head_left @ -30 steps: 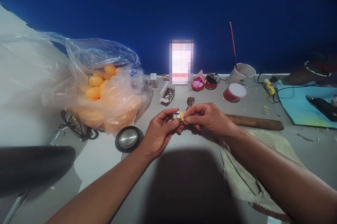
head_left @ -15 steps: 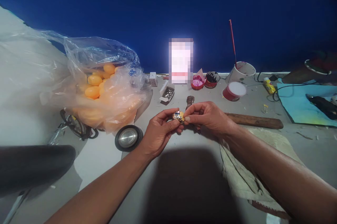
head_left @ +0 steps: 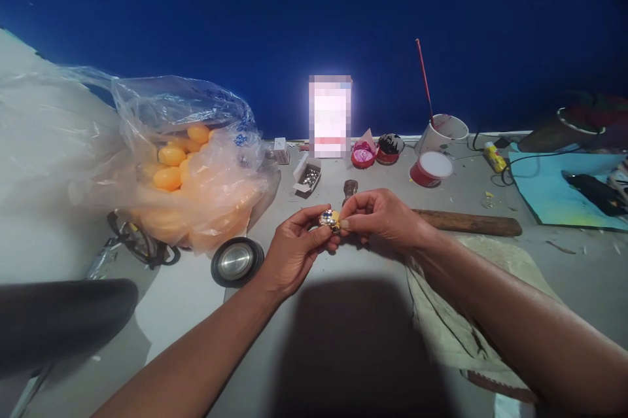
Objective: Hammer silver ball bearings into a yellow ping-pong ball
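My left hand [head_left: 300, 248] grips a small yellow ball [head_left: 335, 216], its near and left sides covered with shiny silver pieces. Thumb and fingers hold it from the left, above the table. On the ball's right edge, my right hand [head_left: 375, 218] is closed in a pinch with its fingertips against it. Anything between those fingertips is too small to make out. Behind my hands stands a small open white box [head_left: 308, 176] with many silver bits in it. A hammer lies behind and beside my right hand; its metal head [head_left: 350, 189] and wooden handle [head_left: 471, 222] show.
A clear plastic bag [head_left: 220, 169] of orange egg-shaped balls sits left, near a round black-rimmed metal lid [head_left: 236, 262]. A lit phone [head_left: 331, 117], a white cup [head_left: 449, 137] with a red stick and a red tub [head_left: 432, 169] line the back. A cloth [head_left: 510, 274] lies under my right forearm.
The view has shifted slightly, so everything sits a little further left. Both hands keep their hold at the ball, with the right fingertips still at its edge.
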A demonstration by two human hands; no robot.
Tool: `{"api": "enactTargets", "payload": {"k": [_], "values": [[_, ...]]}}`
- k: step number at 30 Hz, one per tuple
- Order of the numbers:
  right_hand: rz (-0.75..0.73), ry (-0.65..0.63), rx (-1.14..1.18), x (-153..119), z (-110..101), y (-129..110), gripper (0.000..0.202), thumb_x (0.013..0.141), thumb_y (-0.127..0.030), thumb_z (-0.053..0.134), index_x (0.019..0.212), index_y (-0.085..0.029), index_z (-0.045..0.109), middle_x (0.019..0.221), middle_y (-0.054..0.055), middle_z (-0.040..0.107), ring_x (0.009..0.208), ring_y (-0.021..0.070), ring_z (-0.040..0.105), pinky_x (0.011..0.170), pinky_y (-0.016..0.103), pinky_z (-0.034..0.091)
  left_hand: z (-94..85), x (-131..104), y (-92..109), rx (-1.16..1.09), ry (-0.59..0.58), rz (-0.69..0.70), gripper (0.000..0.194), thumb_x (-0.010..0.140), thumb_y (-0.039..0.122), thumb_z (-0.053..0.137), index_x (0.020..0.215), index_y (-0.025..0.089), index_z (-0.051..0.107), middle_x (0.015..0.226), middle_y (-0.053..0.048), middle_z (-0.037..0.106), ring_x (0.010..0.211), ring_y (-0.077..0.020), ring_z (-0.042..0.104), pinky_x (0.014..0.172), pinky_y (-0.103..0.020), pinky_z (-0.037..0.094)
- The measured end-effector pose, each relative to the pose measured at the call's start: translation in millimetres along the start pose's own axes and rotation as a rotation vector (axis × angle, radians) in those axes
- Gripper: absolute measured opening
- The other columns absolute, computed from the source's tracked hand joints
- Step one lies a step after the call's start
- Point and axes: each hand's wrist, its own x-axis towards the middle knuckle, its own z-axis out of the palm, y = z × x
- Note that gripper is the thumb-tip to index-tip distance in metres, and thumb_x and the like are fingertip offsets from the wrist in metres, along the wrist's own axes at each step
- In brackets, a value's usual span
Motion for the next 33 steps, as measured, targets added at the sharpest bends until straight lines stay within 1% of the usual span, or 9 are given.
{"api": "enactTargets", "payload": {"k": [7,13,16,18,21,23,26,31,33], "values": [[0.032,0.027,0.001,-1,3,-3,0.007,0.060,-0.018,0.069,0.066,-0.015,0.070,0.057,0.001,0.068,0.046,0.0080,0.052,0.043,0.020,0.037,0.6,0,0,0.004,0.000,0.016,0.050,0.059,0.020,0.098,0.104,0.015,0.077,0.084,-0.004,0.078,0.063,-0.0157,0.073,0.066,-0.028,0.058],[0.013,-0.001,-0.035,0,1,0,0.003,0.061,-0.015,0.068,0.064,-0.016,0.066,0.057,0.001,0.068,0.046,0.0082,0.052,0.042,0.020,0.041,0.0,-1,-2,0.024,-0.021,0.024,0.048,0.062,0.018,0.096,0.106,0.015,0.077,0.082,-0.006,0.079,0.064,-0.0165,0.073,0.067,-0.030,0.058],[0.004,-0.033,-0.022,1,-2,3,0.009,0.062,-0.014,0.069,0.066,-0.017,0.062,0.057,0.000,0.068,0.045,0.0081,0.052,0.043,0.020,0.044,-0.2,-1,-2,0.024,-0.028,0.011,0.049,0.062,0.019,0.097,0.107,0.015,0.077,0.083,-0.007,0.079,0.064,-0.0164,0.073,0.066,-0.029,0.058],[0.005,-0.078,0.006,2,-5,4,0.014,0.064,-0.015,0.072,0.070,-0.018,0.060,0.059,0.000,0.069,0.045,0.0083,0.053,0.043,0.020,0.045,-0.2,-1,-1,0.006,-0.043,-0.015,0.050,0.062,0.021,0.097,0.107,0.015,0.077,0.084,-0.007,0.079,0.065,-0.0163,0.073,0.066,-0.028,0.059],[0.006,-0.146,0.050,2,-9,5,0.018,0.066,-0.018,0.074,0.077,-0.018,0.061,0.062,0.000,0.070,0.047,0.0088,0.055,0.045,0.020,0.047,-0.4,-1,1,-0.031,-0.082,-0.053,0.049,0.064,0.023,0.098,0.108,0.015,0.078,0.085,-0.007,0.079,0.067,-0.0159,0.073,0.067,-0.028,0.059],[-0.003,-0.160,0.063,2,-11,4,0.018,0.068,-0.021,0.074,0.081,-0.017,0.062,0.063,-0.001,0.070,0.048,0.0087,0.055,0.047,0.021,0.048,-1.1,0,1,-0.044,-0.097,-0.057,0.048,0.065,0.023,0.097,0.108,0.016,0.078,0.086,-0.006,0.079,0.068,-0.0155,0.074,0.068,-0.027,0.059],[-0.031,-0.141,0.022,0,-8,2,0.018,0.073,-0.027,0.075,0.081,-0.017,0.061,0.064,0.000,0.069,0.049,0.0083,0.055,0.047,0.020,0.046,-2.6,0,1,-0.049,-0.099,-0.056,0.047,0.067,0.022,0.096,0.110,0.016,0.077,0.087,-0.006,0.079,0.069,-0.0157,0.074,0.069,-0.027,0.060],[-0.032,-0.016,-0.075,-3,0,1,0.022,0.073,-0.028,0.079,0.075,-0.018,0.059,0.059,-0.001,0.066,0.047,0.0076,0.052,0.042,0.017,0.039,-3.0,-1,1,-0.022,-0.095,-0.080,0.046,0.069,0.024,0.095,0.110,0.014,0.077,0.084,-0.007,0.078,0.069,-0.0157,0.073,0.068,-0.027,0.059],[-0.031,-0.011,-0.068,-2,0,2,0.022,0.075,-0.031,0.078,0.076,-0.018,0.060,0.059,-0.001,0.065,0.047,0.0077,0.052,0.043,0.018,0.039,-2.4,-1,2,-0.010,-0.102,-0.095,0.046,0.071,0.025,0.094,0.112,0.013,0.076,0.085,-0.007,0.078,0.069,-0.0156,0.072,0.067,-0.027,0.058]]}}
